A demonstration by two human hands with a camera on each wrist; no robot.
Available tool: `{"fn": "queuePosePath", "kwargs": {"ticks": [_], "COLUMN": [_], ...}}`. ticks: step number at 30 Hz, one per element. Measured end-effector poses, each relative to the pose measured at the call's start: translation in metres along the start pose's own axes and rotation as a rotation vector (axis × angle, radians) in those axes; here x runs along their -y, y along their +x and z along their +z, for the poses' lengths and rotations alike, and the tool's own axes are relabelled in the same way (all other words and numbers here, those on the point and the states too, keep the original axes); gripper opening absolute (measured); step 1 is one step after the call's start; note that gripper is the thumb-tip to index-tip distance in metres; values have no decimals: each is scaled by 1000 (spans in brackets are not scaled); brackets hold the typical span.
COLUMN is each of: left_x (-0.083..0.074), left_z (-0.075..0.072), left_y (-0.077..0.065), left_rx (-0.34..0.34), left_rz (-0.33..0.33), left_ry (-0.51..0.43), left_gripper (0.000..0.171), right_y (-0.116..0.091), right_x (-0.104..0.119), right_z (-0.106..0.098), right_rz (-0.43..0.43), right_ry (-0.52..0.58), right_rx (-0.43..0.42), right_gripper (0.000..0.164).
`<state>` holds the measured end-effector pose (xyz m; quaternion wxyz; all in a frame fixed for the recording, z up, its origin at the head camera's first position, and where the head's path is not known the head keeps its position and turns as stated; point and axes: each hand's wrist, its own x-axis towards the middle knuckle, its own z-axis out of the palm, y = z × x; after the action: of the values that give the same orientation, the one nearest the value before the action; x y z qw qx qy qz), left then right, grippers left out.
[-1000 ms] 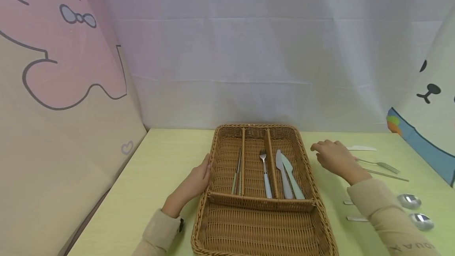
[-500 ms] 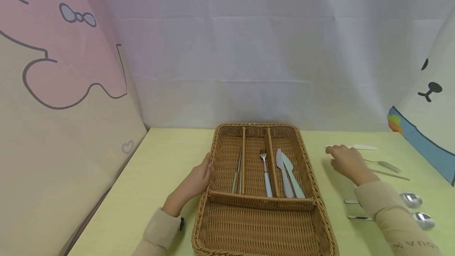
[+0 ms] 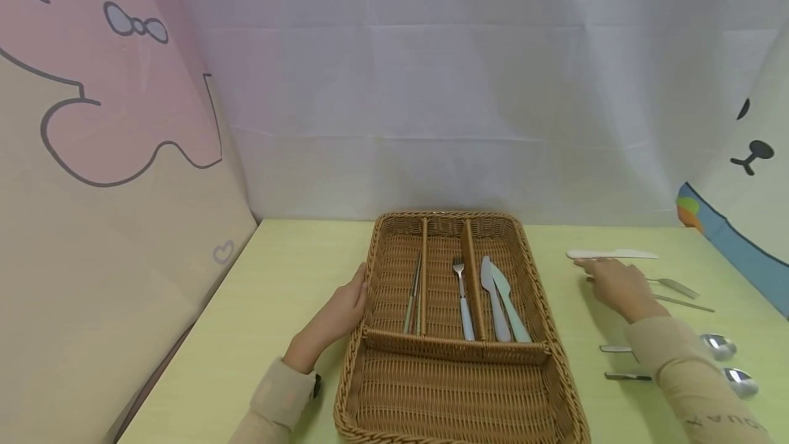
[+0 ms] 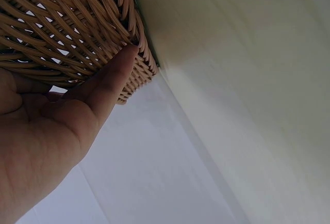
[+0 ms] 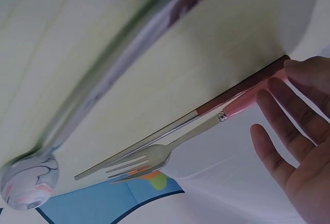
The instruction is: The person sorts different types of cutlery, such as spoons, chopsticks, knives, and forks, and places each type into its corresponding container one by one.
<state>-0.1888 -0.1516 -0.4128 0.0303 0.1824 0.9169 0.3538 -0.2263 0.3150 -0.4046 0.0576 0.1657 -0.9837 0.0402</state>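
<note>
At the left rim of the brown wicker basket [image 3: 453,392], my left hand [image 3: 335,314] rests its fingers on the outer wall; the left wrist view shows the fingers [image 4: 111,82] along the weave. My right hand [image 3: 616,286] is low over the table right of the basket. In the right wrist view its relaxed fingers reach the end of the fork's pink handle [image 5: 252,97]. The fork's metal head [image 3: 676,286] points right. Close beside it lies a metal chopstick with a dark red handle [image 5: 237,87]. A white-handled knife [image 3: 610,253] lies just beyond the hand.
Two spoons lie nearer me, one with its bowl [image 3: 718,347] partly beside the sleeve, the other spoon [image 3: 740,382] below it. Inside the basket are chopsticks [image 3: 411,297], a blue-handled fork [image 3: 465,314] and two knives [image 3: 510,303], split by dividers. Cloth walls [image 3: 394,108] enclose the table.
My right hand has moved right, away from the basket, and lowered to the pink-handled fork; the white knife's handle has come into sight. The left hand stays at the basket.
</note>
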Motion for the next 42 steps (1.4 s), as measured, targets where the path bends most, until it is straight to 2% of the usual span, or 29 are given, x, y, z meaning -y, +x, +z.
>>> {"fn": "queuePosePath", "kwargs": {"ticks": [12, 17, 24, 30, 38, 42], "left_x": [-1, -2, -1, -1, 0, 0], "left_z": [0, -1, 0, -1, 0, 0], "left_y": [-1, 0, 0, 0, 0, 1], "left_rx": [-2, -3, -5, -4, 3, 1], "left_rz": [-5, -4, -9, -5, -11, -13], "left_ry": [0, 7, 5, 9, 5, -1], "left_gripper": [49, 50, 49, 50, 50, 50], "right_y": [-9, -11, -12, -14, -13, -11], "right_x": [-9, -11, -12, -10, -2, 4], "right_z": [5, 5, 9, 6, -1, -5], "right_rz": [21, 7, 6, -14, -1, -16], "right_ry": [32, 34, 15, 1, 18, 5], "right_rx": [22, -8, -43, -85, -37, -46], "right_gripper": [50, 52, 47, 45, 45, 43]}}
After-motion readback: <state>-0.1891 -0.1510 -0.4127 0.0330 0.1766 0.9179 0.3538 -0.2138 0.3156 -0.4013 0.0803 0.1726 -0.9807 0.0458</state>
